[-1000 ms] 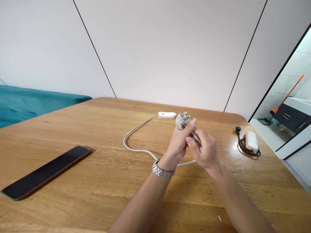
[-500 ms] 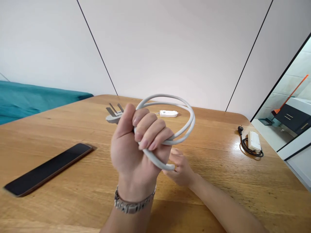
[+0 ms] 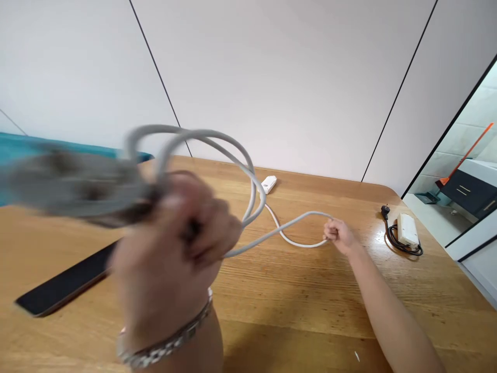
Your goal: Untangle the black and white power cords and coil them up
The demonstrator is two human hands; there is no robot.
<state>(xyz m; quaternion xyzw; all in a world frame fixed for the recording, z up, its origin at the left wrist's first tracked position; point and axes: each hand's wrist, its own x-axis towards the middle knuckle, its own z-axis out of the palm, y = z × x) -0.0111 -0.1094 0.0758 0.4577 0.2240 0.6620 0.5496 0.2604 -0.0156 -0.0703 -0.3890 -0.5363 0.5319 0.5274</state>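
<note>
Close to the camera, my left hand [image 3: 171,248] is closed around a looped white power cord [image 3: 256,181]. The cord's plug [image 3: 77,181] sticks out to the left beyond the thumb, blurred by motion. Farther off to the right, my right hand [image 3: 337,234] pinches the same cord just above the table. From there the cord runs back in a curve toward a white power strip [image 3: 268,184] near the wall, partly hidden behind the loops. A metal watch band [image 3: 171,342] circles my left wrist.
A long dark flat object [image 3: 66,282] lies on the wooden table [image 3: 310,300] at left, partly behind my left hand. At right sits a white power strip [image 3: 407,230] with a coiled black cord [image 3: 394,241]. A white wall [image 3: 272,77] stands behind the table.
My left hand has moved left and nearer the camera, turning the plug leftward. My right hand has moved right, drawing out a length of cord. The far power strip has turned.
</note>
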